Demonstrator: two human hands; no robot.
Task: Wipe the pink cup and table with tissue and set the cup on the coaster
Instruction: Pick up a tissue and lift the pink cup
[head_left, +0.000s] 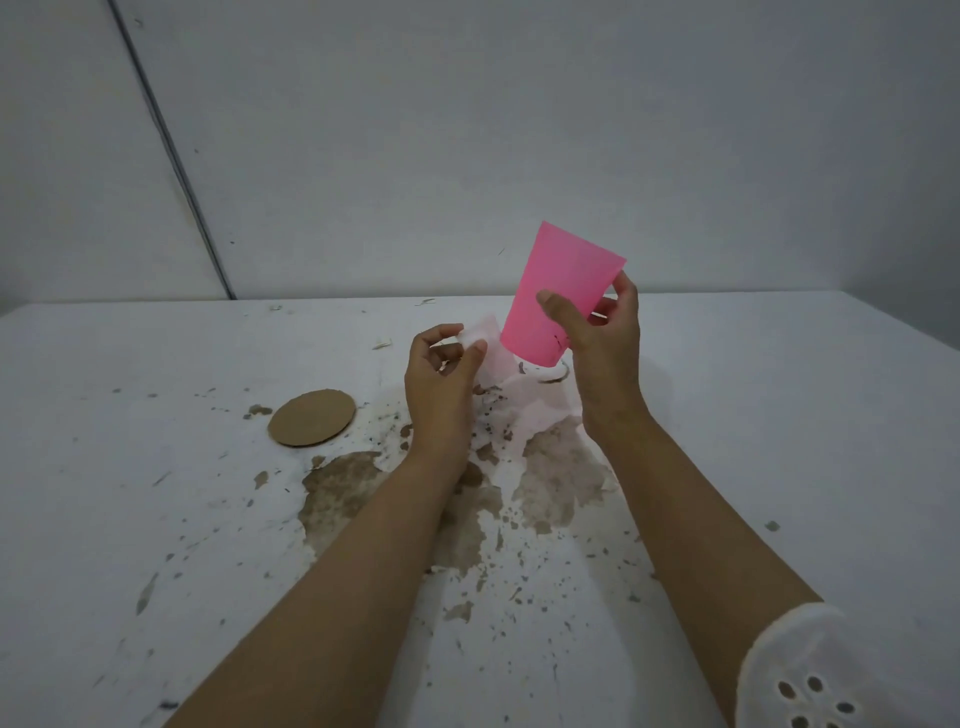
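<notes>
Head view: the right hand (602, 332) holds the pink cup (563, 293) in the air above the table (779, 415). The thumb lies across the cup's near wall and the fingers wrap the far side, closed around it. The cup is tilted, with its wide rim up and to the right and its narrow base down and to the left.

The left hand (441, 374) pinches a white tissue (491, 353) between thumb and fingertips, with the other fingers curled in. The tissue hangs just beside the cup's base; whether the two touch cannot be told. The lower part of the tissue trails down toward the table between the two hands.

A round brown coaster (312, 418) lies flat on the table, left of the left hand and apart from the cup. Brown stains (343, 493) and specks cover the table surface beneath both forearms. A white eyelet sleeve (810, 670) shows on the right arm at the lower right.
</notes>
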